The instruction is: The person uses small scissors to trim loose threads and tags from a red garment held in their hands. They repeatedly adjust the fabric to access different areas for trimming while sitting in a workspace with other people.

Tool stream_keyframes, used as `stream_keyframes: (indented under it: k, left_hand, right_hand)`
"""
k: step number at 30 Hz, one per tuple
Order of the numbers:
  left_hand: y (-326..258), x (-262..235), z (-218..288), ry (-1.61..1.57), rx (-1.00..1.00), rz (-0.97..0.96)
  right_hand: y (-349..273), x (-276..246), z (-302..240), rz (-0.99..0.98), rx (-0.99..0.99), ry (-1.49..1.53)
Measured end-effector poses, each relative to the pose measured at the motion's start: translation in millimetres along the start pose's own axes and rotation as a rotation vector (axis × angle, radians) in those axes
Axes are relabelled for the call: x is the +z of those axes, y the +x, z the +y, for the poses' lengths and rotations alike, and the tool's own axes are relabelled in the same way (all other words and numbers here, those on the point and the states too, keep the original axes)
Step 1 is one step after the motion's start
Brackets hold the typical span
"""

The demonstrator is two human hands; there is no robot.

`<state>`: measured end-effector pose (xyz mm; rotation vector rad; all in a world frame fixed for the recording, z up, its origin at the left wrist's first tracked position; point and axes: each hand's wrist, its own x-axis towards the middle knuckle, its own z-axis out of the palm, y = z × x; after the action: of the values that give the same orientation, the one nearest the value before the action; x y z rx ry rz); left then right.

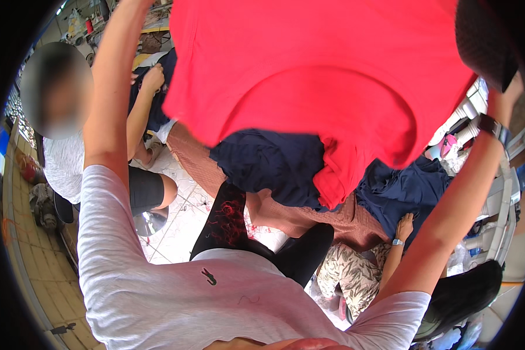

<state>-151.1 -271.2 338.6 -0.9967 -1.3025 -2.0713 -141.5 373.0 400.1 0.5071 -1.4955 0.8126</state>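
We held a large red knit garment (pixel 309 76) spread high in front of us, both arms raised, so that it hung between our hands and covered most of what lay beyond. Our left hand (pixel 135 4) reached the upper edge of the view at the garment's corner; whether it pinched the cloth we could not tell. Our right hand (pixel 507 96), a dark watch on its wrist, rose beside the garment's far edge, its fingers hidden, so its grip was unclear too. Below the garment lay a heap of navy blue clothes (pixel 274 166) on a brown cloth (pixel 332 219) over the tiled floor (pixel 181 224). To our left sat a person in a grey top (pixel 64 163); near our right arm another person's hand (pixel 403 226) rested on the navy pile. We judged the garment might slip from one corner and drop onto the heap, or brush the neighbour's hand, since we saw little through it.
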Motion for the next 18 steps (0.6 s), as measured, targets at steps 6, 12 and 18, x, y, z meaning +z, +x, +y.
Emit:
stream_keyframes:
  k: [6, 12, 18]
  left_hand:
    - [-57.4, -13.2, -162.3, 0.349, -0.308, -0.095]
    - [-162.1, -37.3, -217.9, 1.287, -0.216, -0.318]
    - [-247.5, 49.3, -177.8, 0.797, -0.418, -0.508]
  right_hand:
    - [-111.6, 61.5, 116.7, -0.305, 0.410, -0.252]
    - [-276.6, 64.1, 151.1, -0.869, 0.460, -0.619]
    - [-326.3, 40.6, -1.5, -0.642, 0.501, -0.391]
